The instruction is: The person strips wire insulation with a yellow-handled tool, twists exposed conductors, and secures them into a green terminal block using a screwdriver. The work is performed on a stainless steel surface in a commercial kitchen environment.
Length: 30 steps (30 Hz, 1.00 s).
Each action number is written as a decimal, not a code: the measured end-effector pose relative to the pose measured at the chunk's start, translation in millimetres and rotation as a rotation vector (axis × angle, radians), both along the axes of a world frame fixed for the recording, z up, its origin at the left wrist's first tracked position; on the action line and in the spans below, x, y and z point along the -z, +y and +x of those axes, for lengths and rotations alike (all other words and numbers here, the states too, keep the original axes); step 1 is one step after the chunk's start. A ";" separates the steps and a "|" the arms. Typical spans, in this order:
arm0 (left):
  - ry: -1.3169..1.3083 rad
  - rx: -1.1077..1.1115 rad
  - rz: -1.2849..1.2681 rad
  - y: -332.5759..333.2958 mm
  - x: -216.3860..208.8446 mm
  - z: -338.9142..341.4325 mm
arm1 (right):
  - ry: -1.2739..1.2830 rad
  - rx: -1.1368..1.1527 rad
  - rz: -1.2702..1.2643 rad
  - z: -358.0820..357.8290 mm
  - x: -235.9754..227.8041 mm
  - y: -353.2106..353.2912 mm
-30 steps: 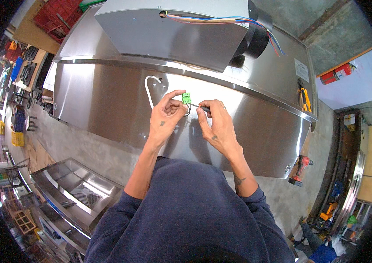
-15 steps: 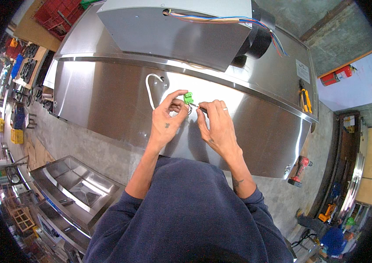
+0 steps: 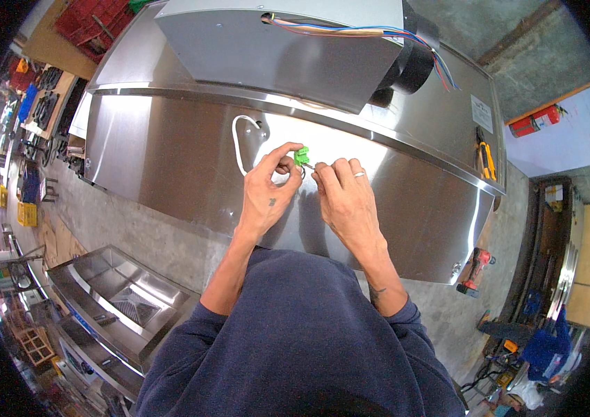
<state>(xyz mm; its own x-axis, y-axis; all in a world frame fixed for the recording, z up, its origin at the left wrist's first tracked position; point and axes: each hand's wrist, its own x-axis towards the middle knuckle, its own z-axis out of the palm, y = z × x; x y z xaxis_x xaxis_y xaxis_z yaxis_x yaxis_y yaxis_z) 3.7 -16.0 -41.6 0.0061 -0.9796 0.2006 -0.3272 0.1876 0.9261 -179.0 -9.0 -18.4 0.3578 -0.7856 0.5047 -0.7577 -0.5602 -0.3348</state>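
My left hand (image 3: 267, 191) pinches a small green terminal block (image 3: 301, 156) between thumb and fingertips, above a brushed steel panel (image 3: 184, 149). Short dark wires (image 3: 302, 171) show under the block, close to my left thumb. My right hand (image 3: 349, 198) is closed round a thin screwdriver (image 3: 309, 165); only its slim shaft shows, its tip at the block's lower right side. The fingers hide its handle. A white cable (image 3: 236, 144) loops out of a hole in the panel and passes behind my left hand.
Beyond the panel stands a grey metal housing (image 3: 281, 62) with loose coloured wires (image 3: 350, 31) and a black round duct (image 3: 416, 66). Yellow-handled pliers (image 3: 485, 156) lie at the right. A red cordless drill (image 3: 476, 270) is past the right edge. At lower right a person in blue (image 3: 548, 351) crouches.
My right hand has rolled so its back shows more and the screwdriver's dark handle is now hidden. The green block has shifted slightly right. The person at lower right has changed posture.
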 end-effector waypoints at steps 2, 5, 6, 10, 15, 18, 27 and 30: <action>-0.030 -0.005 -0.005 0.2 0.4 1.1 | 0.049 0.000 -0.012 -1.9 1.1 -1.6; -0.052 -0.013 0.022 2.5 -3.0 -0.5 | 0.090 -0.004 -0.002 -2.5 2.9 -2.8; -0.052 -0.010 0.015 2.3 -1.6 -0.7 | 0.098 -0.007 0.006 -2.6 3.2 -3.1; -0.043 -0.008 0.016 3.2 -2.6 -0.6 | 0.146 0.008 -0.020 -4.6 2.0 -7.4; -0.053 -0.019 0.007 2.7 -2.5 0.9 | 0.081 -0.013 -0.013 -5.0 -7.8 -10.0; -0.070 -0.025 -0.013 3.5 -2.8 -1.1 | 0.121 -0.052 -0.010 -8.1 4.6 -13.4; -0.101 -0.022 -0.053 2.4 1.0 -1.3 | 0.080 -0.037 -0.009 -9.9 -3.7 -13.8; -0.105 -0.029 -0.056 0.3 -2.2 -1.6 | 0.120 -0.050 0.057 -13.6 9.3 -14.7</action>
